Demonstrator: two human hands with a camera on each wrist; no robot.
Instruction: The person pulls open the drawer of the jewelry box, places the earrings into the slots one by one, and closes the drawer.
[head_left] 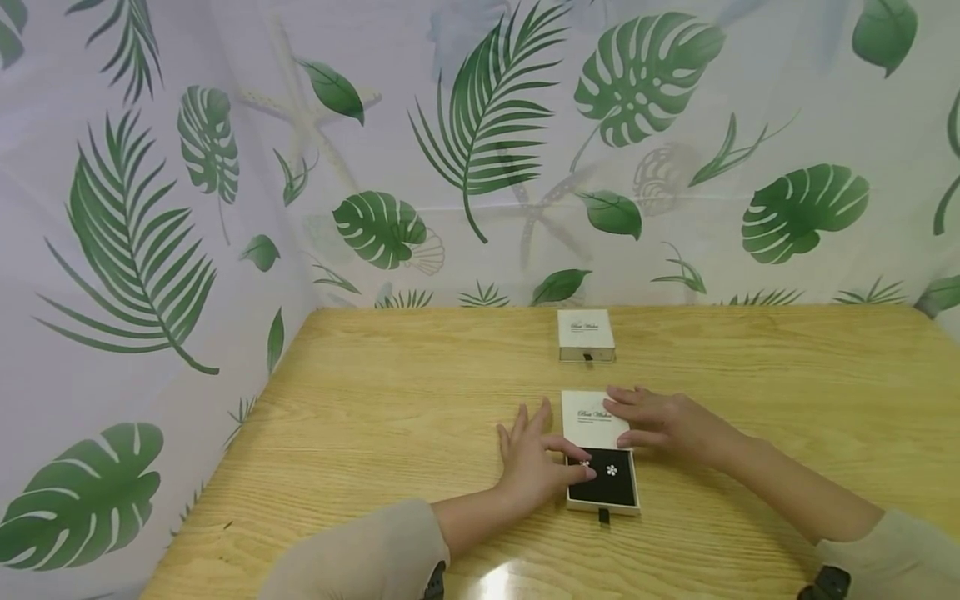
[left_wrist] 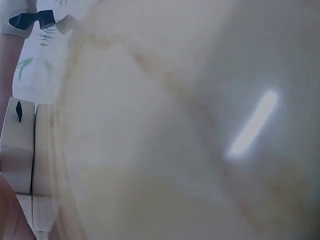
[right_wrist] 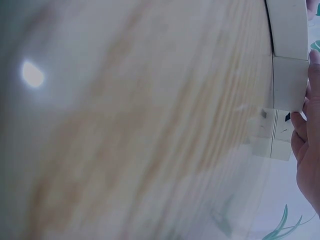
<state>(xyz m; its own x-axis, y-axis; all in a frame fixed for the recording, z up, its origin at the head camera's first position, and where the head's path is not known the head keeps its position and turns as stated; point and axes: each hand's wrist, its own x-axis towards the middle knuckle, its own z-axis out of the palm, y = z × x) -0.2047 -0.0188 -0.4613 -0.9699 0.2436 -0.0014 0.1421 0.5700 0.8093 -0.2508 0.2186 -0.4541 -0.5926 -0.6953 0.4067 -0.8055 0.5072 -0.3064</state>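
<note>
A small white drawer box lies in the middle of the table in the head view. Its drawer (head_left: 607, 502) is pulled out toward me from the printed sleeve (head_left: 581, 433), baring a black pad (head_left: 611, 489). On the pad sits a white flower-shaped earring (head_left: 612, 471). My left hand (head_left: 534, 467) pinches a second flower-shaped earring (head_left: 584, 463) between thumb and index finger at the pad's left side, mostly covered by the fingertips. With its fingers over the sleeve's far right part and thumb by the near right corner, my right hand (head_left: 667, 422) holds the sleeve.
Behind the opened box stands a closed white box (head_left: 586, 333) with matching print and a dark pull tab. A leaf-patterned curtain (head_left: 480, 150) borders the wooden table (head_left: 390, 400) at the back and left. Light glares off the tabletop near its front.
</note>
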